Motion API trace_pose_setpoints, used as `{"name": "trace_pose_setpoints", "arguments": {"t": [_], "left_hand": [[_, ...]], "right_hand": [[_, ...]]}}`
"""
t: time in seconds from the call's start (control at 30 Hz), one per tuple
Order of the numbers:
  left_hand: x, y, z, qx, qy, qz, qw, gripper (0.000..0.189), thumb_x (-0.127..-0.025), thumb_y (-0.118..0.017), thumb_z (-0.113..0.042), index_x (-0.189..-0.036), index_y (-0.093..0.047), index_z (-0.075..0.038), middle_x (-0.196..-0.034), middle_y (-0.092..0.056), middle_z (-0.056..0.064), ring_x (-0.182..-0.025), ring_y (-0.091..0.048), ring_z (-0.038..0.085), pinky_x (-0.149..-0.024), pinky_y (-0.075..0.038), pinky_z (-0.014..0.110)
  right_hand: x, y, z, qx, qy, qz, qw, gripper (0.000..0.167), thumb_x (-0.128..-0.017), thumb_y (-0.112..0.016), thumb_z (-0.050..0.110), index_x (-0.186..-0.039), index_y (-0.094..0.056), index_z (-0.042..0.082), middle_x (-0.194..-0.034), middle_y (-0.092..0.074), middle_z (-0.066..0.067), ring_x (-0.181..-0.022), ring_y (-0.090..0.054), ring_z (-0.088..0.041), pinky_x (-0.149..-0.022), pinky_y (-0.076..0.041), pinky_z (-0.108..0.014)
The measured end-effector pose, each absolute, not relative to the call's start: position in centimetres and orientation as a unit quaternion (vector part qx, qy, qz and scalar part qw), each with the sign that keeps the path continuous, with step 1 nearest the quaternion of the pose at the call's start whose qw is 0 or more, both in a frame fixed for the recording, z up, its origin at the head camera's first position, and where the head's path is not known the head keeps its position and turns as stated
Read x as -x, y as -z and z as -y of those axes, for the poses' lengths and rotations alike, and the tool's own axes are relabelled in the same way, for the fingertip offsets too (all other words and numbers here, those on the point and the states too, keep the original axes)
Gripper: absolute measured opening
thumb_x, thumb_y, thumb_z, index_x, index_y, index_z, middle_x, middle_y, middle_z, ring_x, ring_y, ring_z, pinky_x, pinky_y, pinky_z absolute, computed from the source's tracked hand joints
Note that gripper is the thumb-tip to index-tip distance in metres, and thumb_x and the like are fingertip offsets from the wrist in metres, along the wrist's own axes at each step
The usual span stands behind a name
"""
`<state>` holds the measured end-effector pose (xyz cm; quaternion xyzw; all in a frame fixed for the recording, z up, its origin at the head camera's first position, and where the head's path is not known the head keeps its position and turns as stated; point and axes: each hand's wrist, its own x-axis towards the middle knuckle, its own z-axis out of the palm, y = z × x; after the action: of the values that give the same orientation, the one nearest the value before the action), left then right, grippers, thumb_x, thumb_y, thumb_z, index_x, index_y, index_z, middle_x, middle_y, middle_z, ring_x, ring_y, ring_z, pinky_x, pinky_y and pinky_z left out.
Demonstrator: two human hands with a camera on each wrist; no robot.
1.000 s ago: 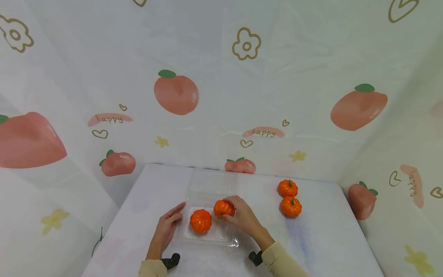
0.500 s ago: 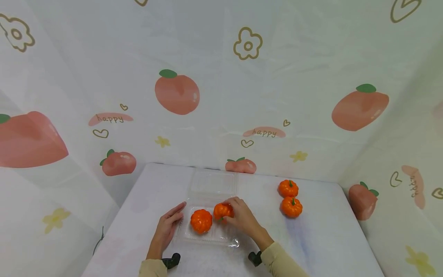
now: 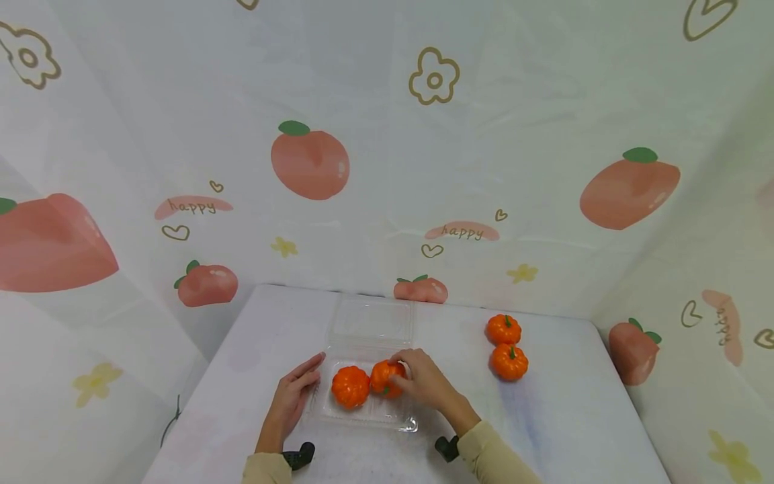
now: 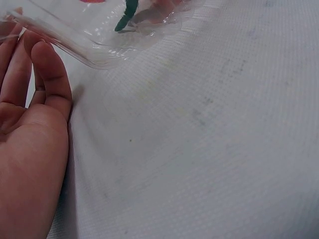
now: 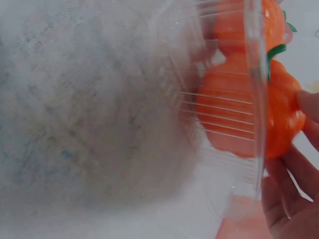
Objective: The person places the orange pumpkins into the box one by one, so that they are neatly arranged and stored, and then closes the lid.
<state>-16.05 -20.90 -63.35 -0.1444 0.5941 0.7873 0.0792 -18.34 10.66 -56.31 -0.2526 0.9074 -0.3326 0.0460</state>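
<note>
A clear plastic clamshell container [image 3: 363, 422] lies with its lid folded back. Inside, on the left, sits a small orange toy pumpkin [image 3: 350, 388]. My right hand [image 3: 426, 380] pinches a second orange pumpkin [image 3: 383, 378] from its right side, low in the container next to the first. In the right wrist view, this held pumpkin [image 5: 285, 117] shows its green stem through and above the ribbed clear wall. My left hand [image 3: 294, 393] stays at the container's left side, and the left wrist view has its fingertips gripping the rim [image 4: 75, 52].
Two more orange pumpkins, a rear one [image 3: 504, 330] and a front one [image 3: 509, 361], stand together at the right of the white-covered table [image 3: 568, 410]. The clear lid [image 3: 373, 321] lies behind the container. A fruit-printed curtain [image 3: 363, 249] encloses the table's back and sides.
My right hand has lowered its pumpkin and drawn it slightly toward me and left, up beside the first pumpkin. The left hand keeps its place.
</note>
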Motion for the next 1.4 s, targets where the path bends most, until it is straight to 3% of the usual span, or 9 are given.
{"name": "trace_pose_setpoints", "arguments": {"t": [0.23, 0.57, 0.73, 0.93, 1.17, 1.4], "left_hand": [[16.0, 63.6, 20.9, 0.143, -0.790, -0.591, 0.076, 0.052, -0.097, -0.065, -0.014, -0.147, -0.053, -0.004, -0.127, -0.070, -0.020, -0.115, -0.059, -0.014, -0.095, -0.050, 0.009], [16.0, 63.5, 20.9, 0.143, -0.788, -0.594, 0.074, 0.052, -0.097, -0.064, -0.011, -0.147, -0.052, -0.002, -0.130, -0.070, -0.017, -0.113, -0.060, -0.012, -0.094, -0.051, 0.010], [16.1, 63.4, 20.9, 0.149, -0.791, -0.588, 0.081, 0.052, -0.098, -0.063, -0.011, -0.148, -0.052, -0.005, -0.123, -0.071, -0.023, -0.115, -0.059, -0.013, -0.095, -0.051, 0.010], [16.1, 63.6, 20.9, 0.141, -0.788, -0.595, 0.072, 0.051, -0.098, -0.064, -0.011, -0.147, -0.053, -0.003, -0.128, -0.070, -0.019, -0.113, -0.059, -0.013, -0.094, -0.051, 0.010], [16.0, 63.3, 20.9, 0.139, -0.793, -0.588, 0.077, 0.054, -0.097, -0.066, -0.013, -0.148, -0.052, -0.002, -0.124, -0.071, -0.021, -0.114, -0.060, -0.012, -0.096, -0.050, 0.010], [16.0, 63.1, 20.8, 0.139, -0.792, -0.590, 0.081, 0.054, -0.098, -0.065, -0.014, -0.149, -0.050, -0.003, -0.126, -0.070, -0.021, -0.114, -0.059, -0.014, -0.096, -0.049, 0.009]], "right_hand": [[18.3, 56.5, -10.4, 0.255, 0.327, -0.910, 0.008, 0.028, -0.090, -0.078, 0.019, -0.114, -0.064, 0.017, -0.116, -0.062, 0.003, -0.106, -0.049, -0.014, -0.091, -0.052, -0.028], [18.4, 56.2, -10.4, 0.253, 0.316, -0.914, 0.030, 0.020, -0.092, -0.075, 0.023, -0.108, -0.065, 0.019, -0.112, -0.060, 0.004, -0.104, -0.048, -0.013, -0.089, -0.052, -0.028], [18.3, 56.2, -10.4, 0.251, 0.308, -0.917, 0.037, 0.027, -0.089, -0.078, 0.022, -0.113, -0.066, 0.019, -0.114, -0.060, 0.004, -0.105, -0.048, -0.013, -0.091, -0.051, -0.028], [18.1, 56.2, -10.4, 0.260, 0.292, -0.920, 0.038, 0.033, -0.086, -0.081, 0.026, -0.115, -0.066, 0.019, -0.113, -0.061, 0.003, -0.104, -0.048, -0.014, -0.090, -0.051, -0.028], [18.1, 56.1, -10.5, 0.264, 0.290, -0.919, 0.042, 0.027, -0.088, -0.079, 0.025, -0.112, -0.069, 0.019, -0.113, -0.062, 0.003, -0.106, -0.048, -0.014, -0.091, -0.052, -0.029], [18.1, 55.5, -10.6, 0.254, 0.281, -0.925, 0.014, 0.022, -0.094, -0.069, 0.024, -0.115, -0.066, 0.017, -0.115, -0.060, 0.001, -0.106, -0.048, -0.015, -0.092, -0.054, -0.032]]}}
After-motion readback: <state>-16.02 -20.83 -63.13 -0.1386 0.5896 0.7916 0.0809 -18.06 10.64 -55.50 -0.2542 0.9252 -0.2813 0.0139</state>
